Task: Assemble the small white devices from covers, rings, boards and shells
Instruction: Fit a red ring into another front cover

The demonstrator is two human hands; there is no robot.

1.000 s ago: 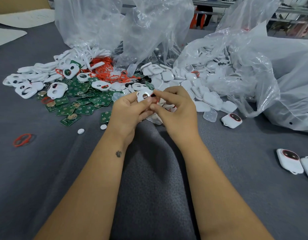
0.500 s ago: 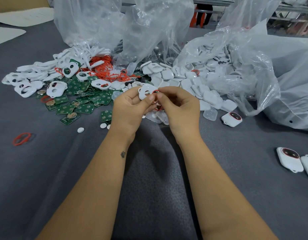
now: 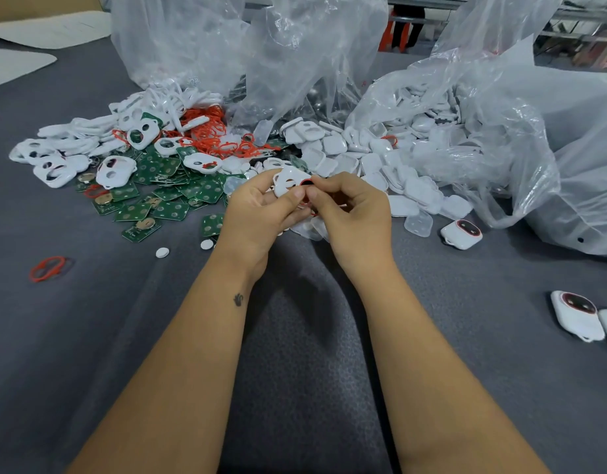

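Far out to the left of the left hand (image 3: 261, 213), a lone red ring (image 3: 48, 267) lies on the grey cloth (image 3: 158, 336). Nobody seems to need it right now.

Closer, just left of that hand and a little farther away, sit the green boards (image 3: 165, 196) and spare white covers (image 3: 115, 171), with a heap of red rings (image 3: 209, 131) behind them. They are piled within easy reach, probably so the person can grab the next part fast.

The left hand grips a white cover (image 3: 288, 181) with its thumb on top and fingers curled under. It holds it up, likely to keep it steady.

Right next to it, touching, the right hand (image 3: 355, 213) pinches a red ring (image 3: 307, 183) at the cover's hole. I think it is pushing the ring into place, the early step of one device.

Past the right hand lie the white shells (image 3: 391, 162), spilling from a clear bag (image 3: 500, 131). To its right sit finished devices (image 3: 462, 234), set apart so they don't mix with loose parts. More wait far right (image 3: 575, 314).
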